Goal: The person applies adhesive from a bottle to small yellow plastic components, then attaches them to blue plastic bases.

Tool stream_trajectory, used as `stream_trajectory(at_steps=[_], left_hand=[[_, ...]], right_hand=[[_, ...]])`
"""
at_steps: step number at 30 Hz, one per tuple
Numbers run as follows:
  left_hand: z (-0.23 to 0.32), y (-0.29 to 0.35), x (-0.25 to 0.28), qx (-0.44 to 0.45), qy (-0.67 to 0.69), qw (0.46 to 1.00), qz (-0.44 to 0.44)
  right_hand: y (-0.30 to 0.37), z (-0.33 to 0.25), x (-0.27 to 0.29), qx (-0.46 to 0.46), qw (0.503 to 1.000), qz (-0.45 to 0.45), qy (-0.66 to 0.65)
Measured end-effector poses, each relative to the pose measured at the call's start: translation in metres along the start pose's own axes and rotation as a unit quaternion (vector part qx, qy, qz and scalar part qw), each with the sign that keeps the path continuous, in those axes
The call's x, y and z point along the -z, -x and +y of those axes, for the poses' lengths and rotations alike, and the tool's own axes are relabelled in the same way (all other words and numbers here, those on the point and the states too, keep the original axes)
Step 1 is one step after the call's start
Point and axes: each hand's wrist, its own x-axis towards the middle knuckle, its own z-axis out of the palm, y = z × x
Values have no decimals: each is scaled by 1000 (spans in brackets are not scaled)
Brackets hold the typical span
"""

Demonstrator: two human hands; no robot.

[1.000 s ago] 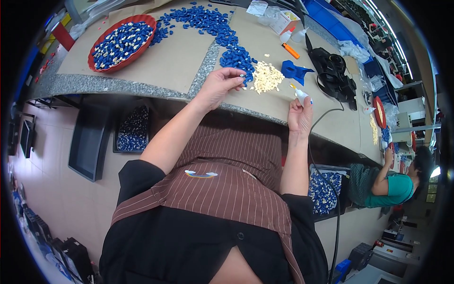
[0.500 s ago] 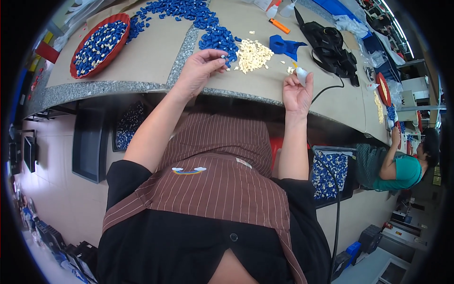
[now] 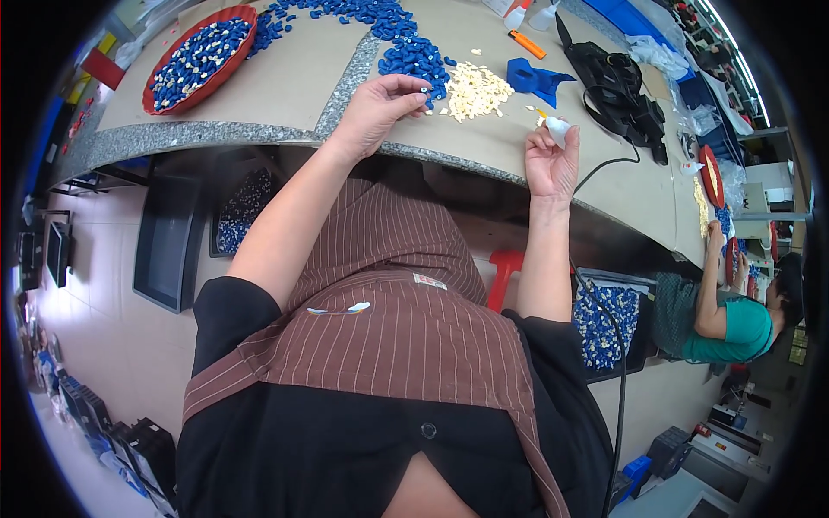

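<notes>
My bench (image 3: pixel 281 95) held a cream pile (image 3: pixel 477 91), blue pieces (image 3: pixel 411 59) and a red dish (image 3: pixel 222 75) left of it, black straps (image 3: pixel 617 78) right.

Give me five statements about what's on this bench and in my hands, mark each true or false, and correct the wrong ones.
1. The left hand pinches a small blue piece. True.
2. Neither hand holds a bottle. False: the right hand holds a small white bottle.
3. The cream pile lies to the right of the near blue pile. True.
4. The red bowl contains only cream pieces. False: it contains blue and cream pieces mixed together.
5. A slim orange object lies on the bench, untouched by either hand. True.
</notes>
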Motion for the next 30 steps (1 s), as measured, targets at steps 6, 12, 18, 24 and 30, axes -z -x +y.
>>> stream_trajectory(at_steps=[6,12,18,24,30], left_hand=[[1,-2,0,-4,-27,1000,7],[-2,-2,-1,-24,-33,999,15],[-2,9,-12,0,-141,990,18],[0,6,-19,56,-84,994,52],[2,-1,-26,95,-91,990,54]], right_hand=[[-2,-1,-6,2,1000,-4,-30],[-8,-1,-1,0,1000,-2,0],[5,3,3,19,999,-23,33],[9,11,-9,38,995,-1,97],[9,34,-29,49,973,-12,226]])
